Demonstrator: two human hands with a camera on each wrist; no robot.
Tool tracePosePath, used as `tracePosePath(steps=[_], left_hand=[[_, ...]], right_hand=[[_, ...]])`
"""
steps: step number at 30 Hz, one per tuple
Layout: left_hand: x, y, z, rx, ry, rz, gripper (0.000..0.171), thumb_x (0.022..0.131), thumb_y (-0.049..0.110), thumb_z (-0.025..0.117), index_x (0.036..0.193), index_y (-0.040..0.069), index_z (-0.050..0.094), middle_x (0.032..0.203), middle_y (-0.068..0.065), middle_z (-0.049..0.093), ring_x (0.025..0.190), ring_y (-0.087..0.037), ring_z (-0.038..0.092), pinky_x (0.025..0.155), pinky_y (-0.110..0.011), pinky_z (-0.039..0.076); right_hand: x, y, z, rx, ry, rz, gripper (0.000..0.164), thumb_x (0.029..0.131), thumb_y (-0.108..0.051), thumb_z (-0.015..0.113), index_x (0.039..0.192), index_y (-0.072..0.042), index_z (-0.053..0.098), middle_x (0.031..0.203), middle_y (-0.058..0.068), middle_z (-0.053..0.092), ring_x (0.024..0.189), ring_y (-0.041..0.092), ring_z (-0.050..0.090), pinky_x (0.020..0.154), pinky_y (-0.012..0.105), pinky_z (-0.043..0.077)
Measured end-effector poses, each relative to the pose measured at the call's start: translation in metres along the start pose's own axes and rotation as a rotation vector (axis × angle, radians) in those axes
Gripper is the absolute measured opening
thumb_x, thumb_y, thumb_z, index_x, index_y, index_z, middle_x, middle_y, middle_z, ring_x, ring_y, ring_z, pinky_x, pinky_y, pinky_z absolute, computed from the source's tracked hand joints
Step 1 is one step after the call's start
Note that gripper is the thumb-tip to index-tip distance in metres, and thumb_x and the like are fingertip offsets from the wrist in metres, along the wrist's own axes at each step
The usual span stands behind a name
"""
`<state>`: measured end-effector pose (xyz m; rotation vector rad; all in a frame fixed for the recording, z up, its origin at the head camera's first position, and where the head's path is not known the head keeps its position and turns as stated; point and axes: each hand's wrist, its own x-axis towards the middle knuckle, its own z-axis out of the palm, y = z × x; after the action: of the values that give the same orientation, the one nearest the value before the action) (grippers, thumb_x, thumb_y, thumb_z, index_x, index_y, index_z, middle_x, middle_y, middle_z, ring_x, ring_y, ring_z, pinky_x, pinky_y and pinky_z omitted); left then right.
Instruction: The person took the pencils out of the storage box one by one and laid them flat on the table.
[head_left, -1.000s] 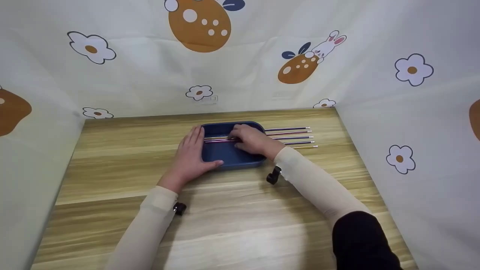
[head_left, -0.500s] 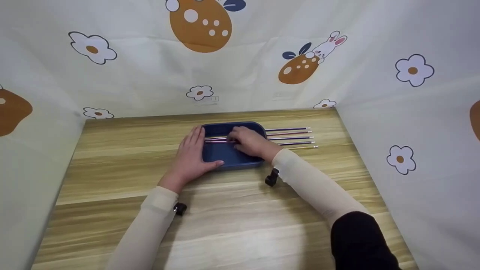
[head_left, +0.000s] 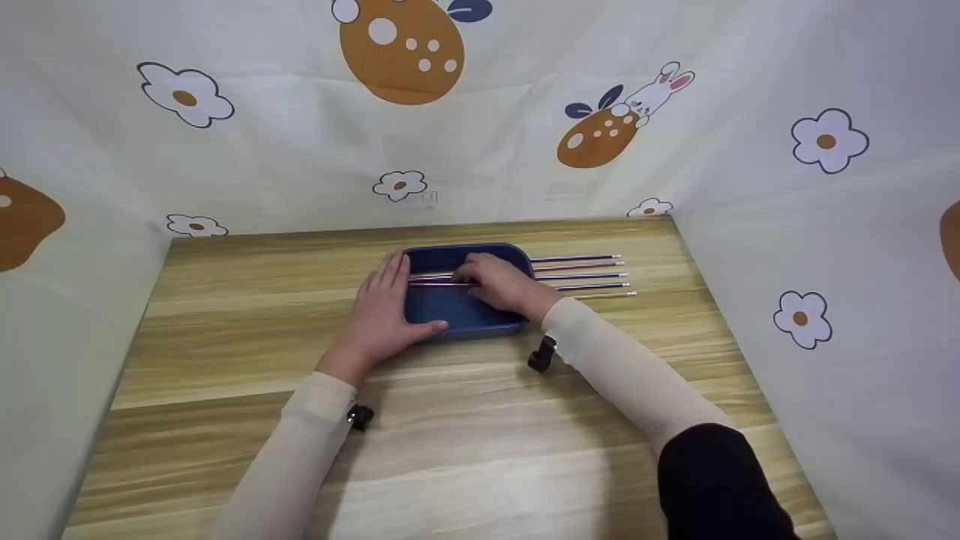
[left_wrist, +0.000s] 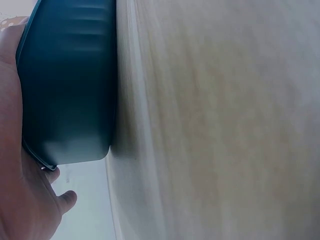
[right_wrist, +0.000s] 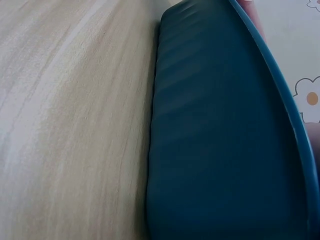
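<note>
A dark blue tray stands near the back of the table. My left hand rests along its left end, fingers straight and thumb on the front rim. In the left wrist view, the left hand lies beside the tray's wall. My right hand reaches inside with bent fingers and pinches thin striped pencils lying lengthwise there; the fingertips are partly hidden. The right wrist view is mostly filled by the tray's outer side.
Several pencils lie in a spaced row on the wooden table, right of the tray, white-tipped ends pointing right. Patterned cloth walls enclose the table at the back and both sides.
The pencils under my right fingers have shifted slightly within the tray. My right hand and forearm have edged a little left. My left hand and the tray have stayed in place.
</note>
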<state>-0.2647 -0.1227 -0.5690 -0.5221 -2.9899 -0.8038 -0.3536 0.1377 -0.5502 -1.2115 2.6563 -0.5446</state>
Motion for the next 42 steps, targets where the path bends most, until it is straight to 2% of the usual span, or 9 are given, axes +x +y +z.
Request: tracePosePath(steps=[10, 22, 36, 42], left_hand=[[0.0001, -0.0008, -0.0002, -0.003, -0.003, -0.008, 0.142, 0.084, 0.089, 0.07, 0.175, -0.003, 0.012, 0.184, -0.022, 0.011, 0.17, -0.037, 0.008, 0.136, -0.059, 0.011], [-0.0019, 0.0014, -0.0017, -0.001, -0.002, -0.002, 0.139, 0.087, 0.086, 0.071, 0.175, -0.003, 0.012, 0.184, -0.022, 0.011, 0.171, -0.036, 0.006, 0.136, -0.057, 0.01], [0.0008, -0.0016, 0.0021, -0.004, -0.004, -0.011, 0.139, 0.085, 0.087, 0.071, 0.176, -0.002, 0.013, 0.184, -0.021, 0.01, 0.171, -0.036, 0.005, 0.136, -0.059, 0.011], [0.0005, -0.0016, 0.0014, 0.002, -0.005, -0.012, 0.14, 0.085, 0.089, 0.069, 0.176, -0.001, 0.013, 0.184, -0.02, 0.01, 0.171, -0.035, 0.005, 0.136, -0.059, 0.01]], right_hand=[[0.0024, 0.0014, -0.0008, 0.043, -0.009, 0.011, 0.03, 0.1, 0.003, 0.077, 0.128, -0.005, 0.083, 0.116, 0.015, 0.074, 0.11, 0.03, 0.07, 0.103, 0.045, 0.056], [0.0023, 0.0014, 0.0002, 0.077, -0.001, 0.02, 0.026, 0.098, 0.006, 0.077, 0.12, -0.005, 0.086, 0.114, 0.013, 0.078, 0.11, 0.029, 0.073, 0.102, 0.041, 0.058], [0.0004, 0.003, 0.0028, 0.083, 0.027, 0.006, 0.026, 0.097, 0.005, 0.077, 0.118, -0.007, 0.087, 0.11, 0.012, 0.078, 0.107, 0.029, 0.074, 0.096, 0.042, 0.059], [0.0015, 0.0032, 0.0027, 0.091, -0.013, 0.012, 0.025, 0.096, 0.003, 0.077, 0.118, -0.004, 0.085, 0.109, 0.013, 0.075, 0.103, 0.028, 0.071, 0.095, 0.041, 0.058]])
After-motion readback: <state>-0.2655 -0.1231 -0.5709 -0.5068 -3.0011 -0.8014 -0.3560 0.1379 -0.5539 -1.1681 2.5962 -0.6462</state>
